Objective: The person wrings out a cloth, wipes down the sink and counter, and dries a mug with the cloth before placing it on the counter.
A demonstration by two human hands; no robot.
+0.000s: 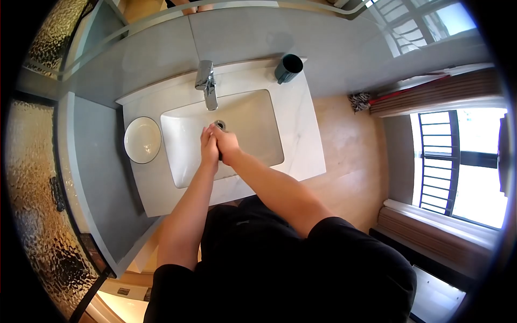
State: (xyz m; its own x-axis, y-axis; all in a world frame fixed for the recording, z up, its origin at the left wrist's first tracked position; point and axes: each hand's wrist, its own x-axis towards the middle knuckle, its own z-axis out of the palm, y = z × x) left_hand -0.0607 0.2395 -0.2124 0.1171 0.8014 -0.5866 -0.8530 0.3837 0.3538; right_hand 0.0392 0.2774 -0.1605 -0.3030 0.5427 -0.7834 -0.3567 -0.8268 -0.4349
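Over the white sink (258, 124), my left hand (208, 146) and my right hand (227, 142) are pressed together with fingers closed. A small dark patch shows between the two palms near the wrists; I cannot tell what they hold there. Just past my fingertips lies the metal drain (220, 124). The chrome faucet (207, 83) rises at the back of the sink, its spout pointing toward my hands, and no water stream is visible.
On the left of the marble counter (302, 134) rests a white bowl (142, 140) with a dark rim. A dark green mug (289, 69) stands at the back right corner. A grey wall and mirror border the back; a barred window is at right.
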